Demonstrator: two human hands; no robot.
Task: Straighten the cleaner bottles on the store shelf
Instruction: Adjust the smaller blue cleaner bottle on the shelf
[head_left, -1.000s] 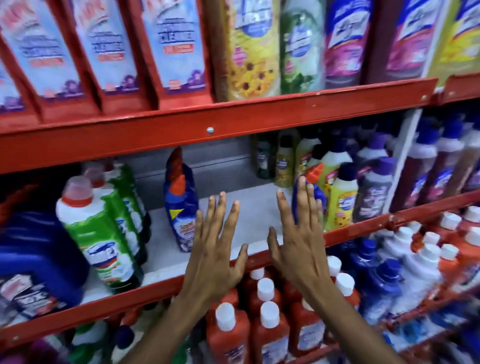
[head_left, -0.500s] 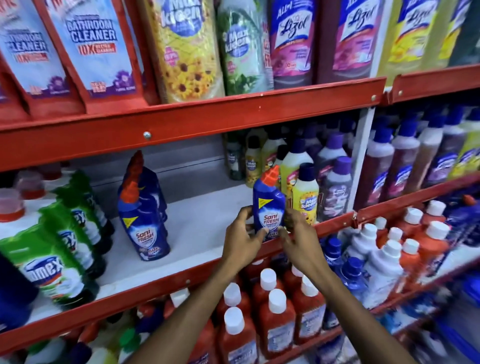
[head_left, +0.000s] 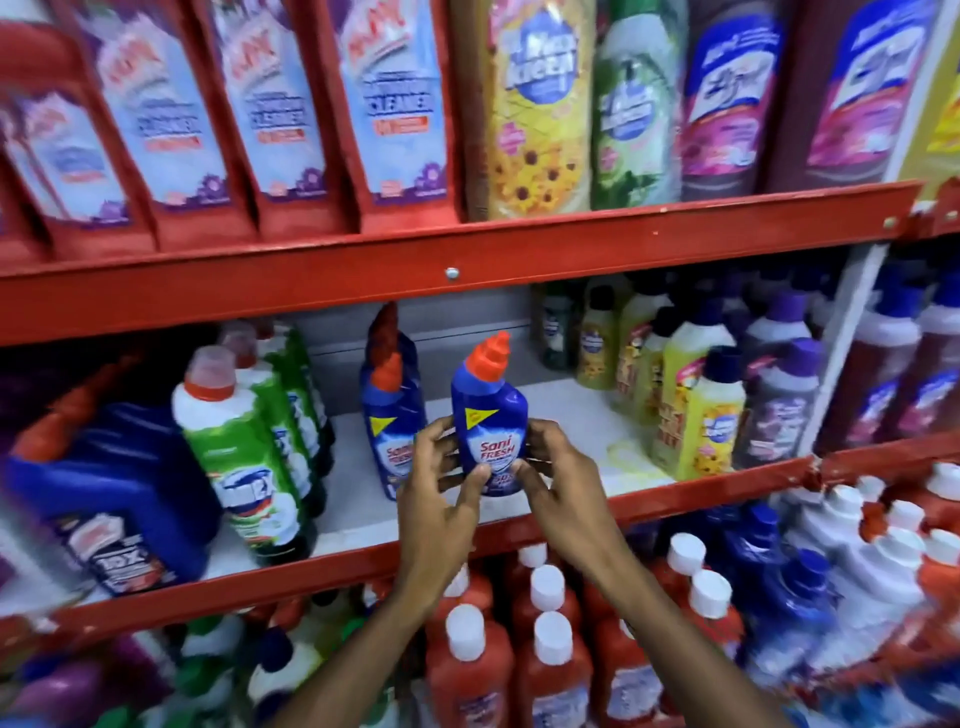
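Observation:
A blue Sani Fresh bottle (head_left: 488, 415) with an orange angled cap stands upright at the front of the middle shelf (head_left: 644, 499), label facing me. My left hand (head_left: 441, 488) grips its lower left side and my right hand (head_left: 553, 478) grips its lower right side, thumbs on the label. Just to its left, a row of matching blue Sani Fresh bottles (head_left: 387, 421) runs back toward the shelf wall, touching my left fingers.
Green-labelled bottles (head_left: 249, 457) and a big blue jug (head_left: 114, 493) stand at the left. Yellow and purple bottles (head_left: 711, 415) crowd the right. Bare white shelf (head_left: 576, 415) lies between. Tall cleaner packs (head_left: 389, 104) fill the shelf above; orange bottles with white caps (head_left: 545, 649) sit below.
Both hands went from open above the shelf edge to closed on the blue bottle. The bottle has shifted left, from beside the yellow bottles to next to the matching blue row.

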